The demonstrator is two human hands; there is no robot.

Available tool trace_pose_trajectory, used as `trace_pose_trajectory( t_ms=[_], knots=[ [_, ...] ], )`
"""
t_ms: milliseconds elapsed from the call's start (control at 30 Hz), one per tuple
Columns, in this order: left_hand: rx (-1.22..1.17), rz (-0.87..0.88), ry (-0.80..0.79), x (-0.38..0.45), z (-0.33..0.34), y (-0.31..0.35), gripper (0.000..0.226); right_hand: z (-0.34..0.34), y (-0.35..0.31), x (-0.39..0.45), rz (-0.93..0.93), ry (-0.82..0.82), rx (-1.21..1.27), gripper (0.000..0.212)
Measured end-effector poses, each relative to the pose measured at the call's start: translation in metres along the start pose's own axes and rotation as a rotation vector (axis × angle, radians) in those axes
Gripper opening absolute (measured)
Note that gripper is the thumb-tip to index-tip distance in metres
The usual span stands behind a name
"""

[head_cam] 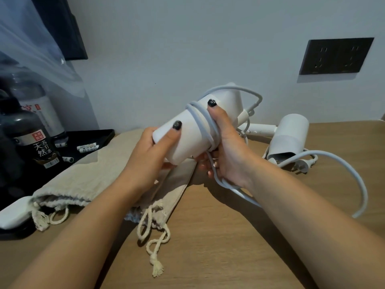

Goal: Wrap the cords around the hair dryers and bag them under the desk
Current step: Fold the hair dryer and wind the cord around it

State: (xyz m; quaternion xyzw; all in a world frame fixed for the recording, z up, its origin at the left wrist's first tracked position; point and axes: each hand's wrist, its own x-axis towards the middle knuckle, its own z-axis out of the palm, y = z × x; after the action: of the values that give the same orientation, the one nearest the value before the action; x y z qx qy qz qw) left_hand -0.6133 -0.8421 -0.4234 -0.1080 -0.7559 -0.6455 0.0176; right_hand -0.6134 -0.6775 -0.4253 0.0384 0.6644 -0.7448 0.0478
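A white hair dryer (188, 132) is held above the wooden desk (239, 236) with both hands. My left hand (155, 153) grips the near end of its barrel. My right hand (225, 147) clasps the middle, over a few turns of its grey-white cord (203, 126), and the loose cord (362, 184) runs under that hand and loops out to the right. A second white hair dryer (288, 136) lies on the desk at the right, its cord and plug (301, 166) beside it. Beige drawstring cloth bags (100, 176) lie flat under my left arm, cords (155, 236) trailing toward me.
A black tray (100, 138) at the left holds dark water bottles (31, 134) and small sachets. A white flat object (12, 213) lies at the tray's near end. A dark wall socket panel (335, 56) is on the wall at the right. A dark screen corner (62, 28) hangs upper left.
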Motion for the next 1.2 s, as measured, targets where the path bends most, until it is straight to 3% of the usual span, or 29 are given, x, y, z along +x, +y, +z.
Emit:
trace_pose_trajectory(
  t_ms=[100,167,433,700,967,1200],
  knots=[
    [-0.343,-0.303,-0.186,-0.003,-0.001,0.009,0.059,0.0,0.0,-0.002,-0.114,-0.022,-0.038,0.076],
    [-0.506,-0.387,-0.262,-0.004,-0.002,0.012,0.064,0.0,0.0,-0.003,-0.143,-0.035,-0.114,0.081],
    [-0.644,-0.317,-0.159,-0.003,0.001,0.011,0.056,-0.002,-0.005,-0.004,-0.147,-0.076,-0.225,0.097],
    [-0.579,-0.195,-0.105,-0.003,0.009,0.004,0.052,-0.007,-0.008,-0.008,-0.036,-0.094,-0.351,0.099],
    [-0.405,-0.015,-0.023,0.004,0.003,-0.009,0.068,-0.006,-0.02,-0.013,-0.011,-0.081,-0.406,0.075],
    [-0.147,0.186,0.096,0.005,0.003,-0.01,0.059,-0.006,-0.018,-0.011,0.013,-0.055,-0.381,0.083]
  ],
)
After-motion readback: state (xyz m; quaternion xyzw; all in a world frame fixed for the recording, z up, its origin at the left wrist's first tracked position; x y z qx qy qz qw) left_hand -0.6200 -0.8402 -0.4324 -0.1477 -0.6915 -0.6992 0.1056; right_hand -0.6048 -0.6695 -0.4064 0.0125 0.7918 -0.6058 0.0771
